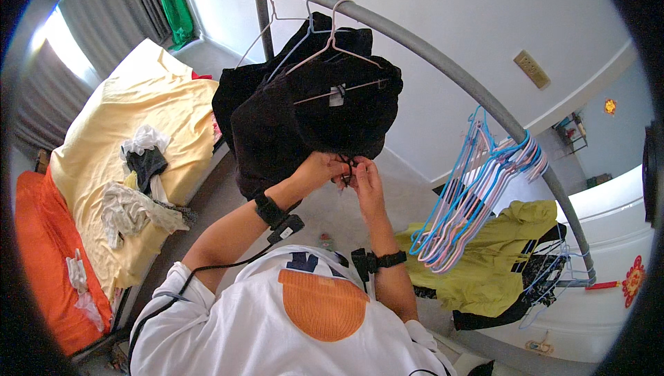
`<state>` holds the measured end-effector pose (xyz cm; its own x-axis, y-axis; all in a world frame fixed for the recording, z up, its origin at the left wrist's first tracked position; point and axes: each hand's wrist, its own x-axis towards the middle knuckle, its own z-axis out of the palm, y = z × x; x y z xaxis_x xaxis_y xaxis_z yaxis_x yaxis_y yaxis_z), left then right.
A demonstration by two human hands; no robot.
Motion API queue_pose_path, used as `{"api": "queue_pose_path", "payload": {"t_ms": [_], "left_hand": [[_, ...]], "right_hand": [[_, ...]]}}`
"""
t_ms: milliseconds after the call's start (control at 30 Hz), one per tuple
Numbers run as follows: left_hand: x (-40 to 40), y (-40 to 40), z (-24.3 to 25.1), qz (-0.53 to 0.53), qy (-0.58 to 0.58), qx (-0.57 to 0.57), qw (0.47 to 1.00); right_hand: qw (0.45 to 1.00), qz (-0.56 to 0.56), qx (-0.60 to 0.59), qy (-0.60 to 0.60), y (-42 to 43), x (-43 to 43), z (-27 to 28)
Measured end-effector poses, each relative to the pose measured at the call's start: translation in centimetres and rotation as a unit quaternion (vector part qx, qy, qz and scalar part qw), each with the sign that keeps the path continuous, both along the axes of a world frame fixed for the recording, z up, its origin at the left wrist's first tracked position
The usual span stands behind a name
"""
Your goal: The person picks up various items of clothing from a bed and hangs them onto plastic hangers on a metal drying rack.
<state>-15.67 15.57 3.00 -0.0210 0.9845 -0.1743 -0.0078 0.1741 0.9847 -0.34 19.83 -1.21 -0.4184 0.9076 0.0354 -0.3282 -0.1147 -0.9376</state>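
Note:
Black garments hang from wire hangers at the left part of a grey metal rail [415,39]. The nearest black garment [270,132] is on a pink wire hanger [332,41], with a pale label at its neck. Below its collar, my left hand [321,168] and my right hand [367,181] meet fingertip to fingertip. Between them both pinch a thin black cord [348,164], looped near the garment's lower front edge. Part of the cord is hidden by the fingers.
Many blue and pink wire hangers [467,199] hang bunched on the rail at right. Beyond them hangs a yellow-green garment [482,262] beside dark clothes. At left, a bed with a yellow sheet [145,85] bears a pile of clothes [135,210]; orange cloth [41,251] lies beside it.

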Motion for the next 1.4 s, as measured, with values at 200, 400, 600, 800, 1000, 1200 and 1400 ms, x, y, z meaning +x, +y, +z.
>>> {"api": "queue_pose_path", "payload": {"t_ms": [200, 400, 600, 800, 1000, 1200, 1400], "left_hand": [[-0.6, -1.9, 3.3, 0.013, 0.258, 0.048, 0.965], [-2.1, -2.5, 2.1, 0.008, 0.114, 0.11, 0.987], [-1.5, -3.2, 3.5, 0.03, 0.147, 0.035, 0.988], [-3.2, -3.8, 2.3, 0.025, -0.052, 0.033, 0.998], [-6.4, -4.5, 4.4, -0.025, -0.258, -0.01, 0.966], [-5.9, -5.5, 7.2, 0.025, -0.365, -0.049, 0.929], [-7.9, -5.3, 6.3, 0.069, -0.338, -0.052, 0.937]], "right_hand": [[0.94, 0.188, 0.136, -0.252, 2.0, 1.6, 1.9], [0.972, 0.123, 0.129, -0.155, 2.5, 1.0, 1.5], [0.955, 0.216, 0.125, -0.159, 1.9, -0.4, 2.8], [0.876, -0.044, 0.333, -0.346, 2.8, 0.8, 4.5], [0.837, -0.218, 0.358, -0.353, 7.2, 1.6, 4.8], [0.822, -0.251, 0.387, -0.333, 11.5, 0.3, 5.3], [0.811, -0.263, 0.41, -0.325, 13.5, 0.2, 4.2]]}}
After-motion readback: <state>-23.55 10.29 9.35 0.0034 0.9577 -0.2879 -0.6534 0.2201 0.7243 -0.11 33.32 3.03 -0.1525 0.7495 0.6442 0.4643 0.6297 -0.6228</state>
